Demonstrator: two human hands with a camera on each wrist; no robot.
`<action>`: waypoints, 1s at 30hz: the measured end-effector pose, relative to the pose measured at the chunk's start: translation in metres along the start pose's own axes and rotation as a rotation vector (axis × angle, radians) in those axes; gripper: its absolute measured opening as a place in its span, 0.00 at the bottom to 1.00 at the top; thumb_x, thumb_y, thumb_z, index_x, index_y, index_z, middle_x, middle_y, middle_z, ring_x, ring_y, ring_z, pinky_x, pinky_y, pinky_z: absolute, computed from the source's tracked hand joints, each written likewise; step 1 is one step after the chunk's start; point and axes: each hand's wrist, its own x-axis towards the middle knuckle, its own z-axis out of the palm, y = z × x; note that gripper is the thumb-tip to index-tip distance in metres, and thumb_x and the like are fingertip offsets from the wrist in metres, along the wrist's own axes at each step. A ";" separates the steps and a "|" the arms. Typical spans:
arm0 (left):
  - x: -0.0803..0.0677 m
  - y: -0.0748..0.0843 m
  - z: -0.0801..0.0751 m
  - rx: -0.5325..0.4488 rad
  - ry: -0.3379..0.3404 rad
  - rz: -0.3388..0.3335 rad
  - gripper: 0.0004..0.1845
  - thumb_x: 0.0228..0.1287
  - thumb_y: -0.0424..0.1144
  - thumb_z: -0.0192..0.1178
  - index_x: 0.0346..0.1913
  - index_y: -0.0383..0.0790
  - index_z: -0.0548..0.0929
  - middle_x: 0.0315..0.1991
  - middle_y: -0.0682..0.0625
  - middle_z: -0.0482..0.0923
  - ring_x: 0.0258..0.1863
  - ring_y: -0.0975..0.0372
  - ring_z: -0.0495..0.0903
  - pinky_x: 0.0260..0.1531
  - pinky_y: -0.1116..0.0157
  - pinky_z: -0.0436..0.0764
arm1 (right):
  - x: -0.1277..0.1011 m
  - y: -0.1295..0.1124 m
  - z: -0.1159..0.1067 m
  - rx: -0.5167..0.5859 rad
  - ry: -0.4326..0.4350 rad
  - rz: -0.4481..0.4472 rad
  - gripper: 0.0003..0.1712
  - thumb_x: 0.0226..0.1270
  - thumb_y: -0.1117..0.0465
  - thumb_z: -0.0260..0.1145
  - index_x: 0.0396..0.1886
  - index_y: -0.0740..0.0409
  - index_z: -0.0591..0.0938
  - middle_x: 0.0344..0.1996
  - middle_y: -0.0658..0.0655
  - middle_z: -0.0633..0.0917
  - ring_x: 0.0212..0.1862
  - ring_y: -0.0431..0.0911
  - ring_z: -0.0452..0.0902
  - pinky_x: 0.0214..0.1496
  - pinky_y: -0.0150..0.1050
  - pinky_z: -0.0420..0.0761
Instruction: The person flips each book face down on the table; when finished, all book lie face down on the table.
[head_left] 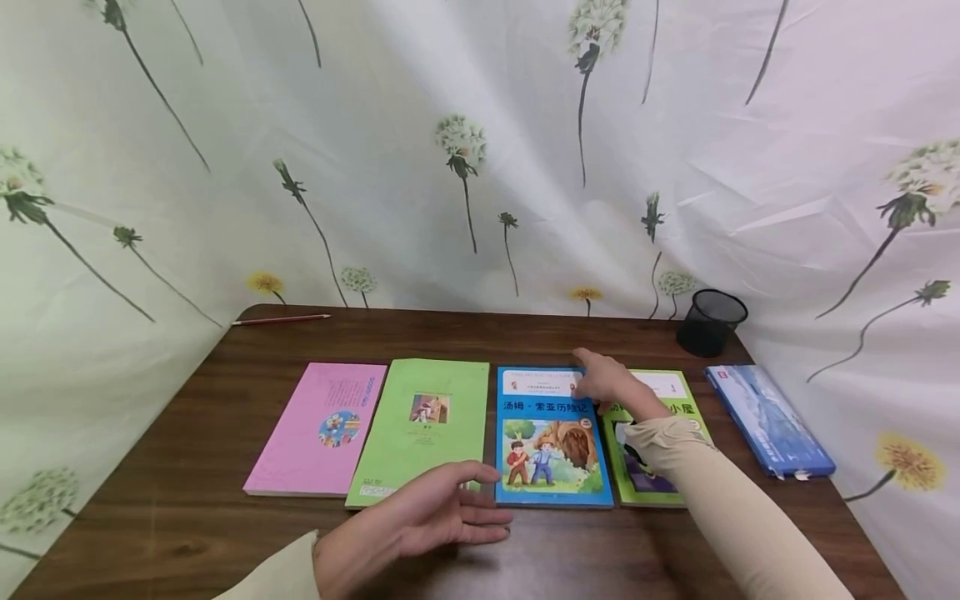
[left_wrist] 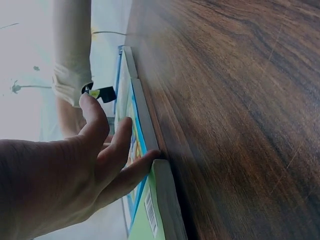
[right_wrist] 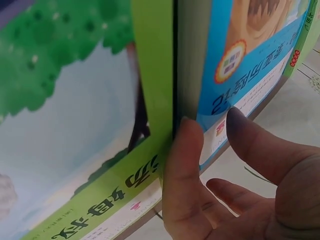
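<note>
Several thin books lie in a row on a dark wooden table (head_left: 187, 517). My right hand (head_left: 600, 379) rests on the top right of the blue picture book (head_left: 551, 467). Its thumb (right_wrist: 182, 170) presses the blue book's (right_wrist: 255, 55) right edge, at the seam with the green book (right_wrist: 150, 75) beside it, and its straight fingers lie over the cover. My right forearm crosses that green book (head_left: 622, 479). My left hand (head_left: 480, 500) is flat and open, and its fingertips (left_wrist: 150, 157) touch the front edge where the middle green book (head_left: 435, 417) meets the blue one (left_wrist: 141, 145).
A pink book (head_left: 322, 429) lies at the left end of the row and a blue-white book (head_left: 768, 421) at the right end. A black mesh cup (head_left: 711, 321) stands at the back right, a red pencil (head_left: 281, 319) at the back left. Flowered cloth hangs around the table.
</note>
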 end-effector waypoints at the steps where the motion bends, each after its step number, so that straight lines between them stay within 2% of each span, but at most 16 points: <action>1: 0.000 0.001 0.001 -0.001 0.003 -0.003 0.42 0.70 0.41 0.59 0.76 0.31 0.47 0.67 0.18 0.53 0.64 0.34 0.72 0.60 0.45 0.78 | 0.000 -0.001 -0.001 -0.002 0.003 0.002 0.46 0.68 0.65 0.66 0.80 0.52 0.54 0.53 0.69 0.79 0.20 0.45 0.68 0.23 0.41 0.83; 5: 0.000 0.001 0.002 0.020 0.018 0.000 0.38 0.71 0.41 0.57 0.75 0.30 0.51 0.67 0.18 0.55 0.60 0.38 0.77 0.59 0.45 0.79 | -0.001 -0.003 -0.003 -0.010 0.004 0.010 0.46 0.69 0.64 0.66 0.81 0.52 0.53 0.53 0.68 0.78 0.25 0.48 0.73 0.25 0.41 0.84; 12: -0.001 -0.001 0.001 0.024 0.047 0.006 0.36 0.71 0.39 0.55 0.73 0.31 0.50 0.64 0.19 0.59 0.53 0.44 0.83 0.60 0.47 0.79 | 0.000 -0.004 -0.002 -0.003 -0.003 0.015 0.47 0.69 0.64 0.66 0.81 0.51 0.52 0.54 0.67 0.77 0.23 0.46 0.70 0.25 0.41 0.84; 16: -0.001 -0.002 0.001 0.025 0.064 0.013 0.31 0.71 0.39 0.54 0.69 0.35 0.52 0.61 0.22 0.62 0.51 0.46 0.85 0.58 0.49 0.81 | 0.000 -0.004 -0.002 -0.005 0.000 0.010 0.47 0.68 0.64 0.66 0.81 0.52 0.52 0.42 0.63 0.80 0.22 0.46 0.69 0.25 0.41 0.84; 19: 0.000 -0.003 0.000 0.031 0.070 0.018 0.27 0.70 0.38 0.54 0.65 0.38 0.54 0.58 0.25 0.66 0.49 0.48 0.86 0.53 0.53 0.83 | 0.001 -0.003 -0.002 -0.007 -0.005 0.012 0.48 0.68 0.64 0.66 0.81 0.53 0.51 0.30 0.59 0.76 0.21 0.46 0.68 0.26 0.42 0.85; 21: 0.000 -0.004 -0.001 0.033 0.071 0.020 0.26 0.70 0.38 0.53 0.64 0.39 0.54 0.56 0.27 0.67 0.48 0.49 0.86 0.51 0.55 0.84 | 0.000 -0.003 -0.002 -0.009 -0.008 0.014 0.48 0.69 0.64 0.66 0.81 0.52 0.51 0.28 0.58 0.75 0.20 0.45 0.67 0.25 0.42 0.85; 23: 0.001 -0.004 -0.001 0.037 0.073 0.019 0.27 0.70 0.38 0.53 0.64 0.39 0.54 0.56 0.27 0.68 0.47 0.50 0.86 0.49 0.57 0.85 | 0.001 -0.003 -0.002 -0.010 -0.009 0.019 0.48 0.68 0.64 0.66 0.81 0.52 0.51 0.29 0.58 0.76 0.20 0.45 0.67 0.25 0.42 0.85; 27: 0.002 -0.004 -0.002 0.052 0.076 0.019 0.30 0.70 0.39 0.53 0.67 0.40 0.51 0.58 0.27 0.68 0.45 0.52 0.87 0.46 0.60 0.85 | 0.001 -0.003 -0.001 -0.003 -0.009 0.028 0.48 0.68 0.65 0.66 0.81 0.52 0.51 0.40 0.61 0.79 0.20 0.45 0.68 0.24 0.41 0.84; 30: 0.004 -0.004 -0.002 0.069 0.076 0.027 0.30 0.70 0.39 0.52 0.68 0.40 0.51 0.57 0.27 0.70 0.44 0.53 0.87 0.43 0.62 0.85 | 0.002 -0.002 0.000 0.003 -0.008 0.039 0.48 0.68 0.65 0.66 0.81 0.51 0.51 0.35 0.60 0.78 0.19 0.44 0.66 0.23 0.41 0.84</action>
